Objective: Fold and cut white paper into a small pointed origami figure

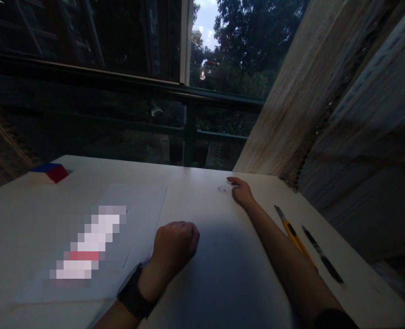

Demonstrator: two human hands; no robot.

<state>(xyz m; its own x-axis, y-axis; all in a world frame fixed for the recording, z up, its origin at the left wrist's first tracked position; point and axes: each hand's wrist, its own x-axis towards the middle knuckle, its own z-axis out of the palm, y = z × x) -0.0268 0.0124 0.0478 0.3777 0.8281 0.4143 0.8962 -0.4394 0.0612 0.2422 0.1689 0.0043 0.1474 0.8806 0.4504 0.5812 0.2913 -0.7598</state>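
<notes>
My left hand rests on the white table as a closed fist, a dark watch on the wrist, right beside the edge of a white paper sheet. My right hand is stretched far forward, its fingers pressed together on a small clear roundish object lying on the table. What that object is I cannot make out in the dim light.
A yellow utility knife and a dark pen lie to the right of my right forearm. A red and blue block sits at the far left corner. A railing, a window and a stone wall stand beyond the table.
</notes>
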